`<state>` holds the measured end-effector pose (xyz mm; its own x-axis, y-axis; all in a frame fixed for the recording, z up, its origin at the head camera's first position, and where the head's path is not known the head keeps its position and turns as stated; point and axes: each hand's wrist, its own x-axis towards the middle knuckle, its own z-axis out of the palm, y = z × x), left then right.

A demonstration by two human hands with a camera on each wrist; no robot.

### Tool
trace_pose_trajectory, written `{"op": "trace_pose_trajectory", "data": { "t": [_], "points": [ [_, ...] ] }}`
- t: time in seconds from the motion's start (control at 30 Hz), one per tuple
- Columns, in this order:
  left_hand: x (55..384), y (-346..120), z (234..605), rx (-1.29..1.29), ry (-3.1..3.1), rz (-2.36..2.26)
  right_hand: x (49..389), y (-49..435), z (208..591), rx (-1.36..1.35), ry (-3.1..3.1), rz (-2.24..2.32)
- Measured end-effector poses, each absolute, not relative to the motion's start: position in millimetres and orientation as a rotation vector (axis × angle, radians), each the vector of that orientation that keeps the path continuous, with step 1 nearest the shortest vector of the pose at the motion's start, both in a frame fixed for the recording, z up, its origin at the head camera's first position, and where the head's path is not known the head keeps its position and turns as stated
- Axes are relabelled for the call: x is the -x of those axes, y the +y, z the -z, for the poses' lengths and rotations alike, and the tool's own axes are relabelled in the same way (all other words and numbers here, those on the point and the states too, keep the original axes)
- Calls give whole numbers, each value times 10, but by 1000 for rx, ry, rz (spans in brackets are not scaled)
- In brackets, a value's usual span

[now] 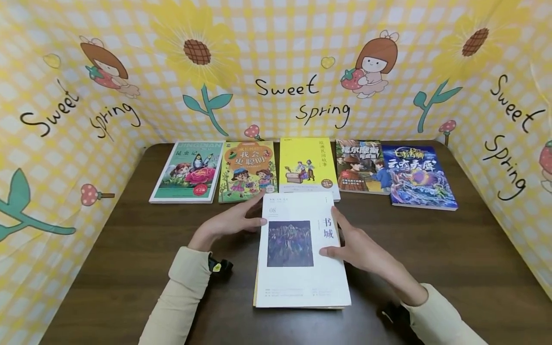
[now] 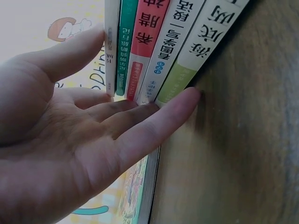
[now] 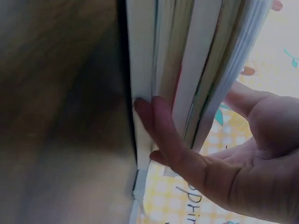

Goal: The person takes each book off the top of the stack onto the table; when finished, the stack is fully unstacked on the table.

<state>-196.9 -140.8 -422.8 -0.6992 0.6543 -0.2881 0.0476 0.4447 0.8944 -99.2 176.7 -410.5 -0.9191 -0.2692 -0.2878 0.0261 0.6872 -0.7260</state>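
A stack of several books lies in front of me on the table. Its top book [image 1: 291,282] is white with a dark square picture. My left hand [image 1: 235,218] is at the stack's left side, its fingers extended against the spines. In the left wrist view those include a teal spine [image 2: 127,46], a red and white spine [image 2: 148,32] and a green-based spine [image 2: 180,79]. My right hand [image 1: 362,247] is at the opposite side, thumb over the top cover. Its fairly straight fingers touch the page edges [image 3: 163,56] in the right wrist view.
Along the back of the dark wooden table [image 1: 129,268] lie a green book [image 1: 187,172], an orange-green book [image 1: 247,170], a yellow book [image 1: 306,163], a brown book [image 1: 362,165] and a blue book [image 1: 418,177]. Yellow checked cloth [image 1: 280,62] surrounds the table behind and at both sides.
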Motion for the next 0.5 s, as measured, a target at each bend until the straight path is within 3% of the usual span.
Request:
{"op": "trace_pose_trajectory", "data": {
  "t": [0.5],
  "points": [
    [1959,-1454,4220,-681,2157,-1138,861,1861,4173,139,2605,1232]
  ]
}}
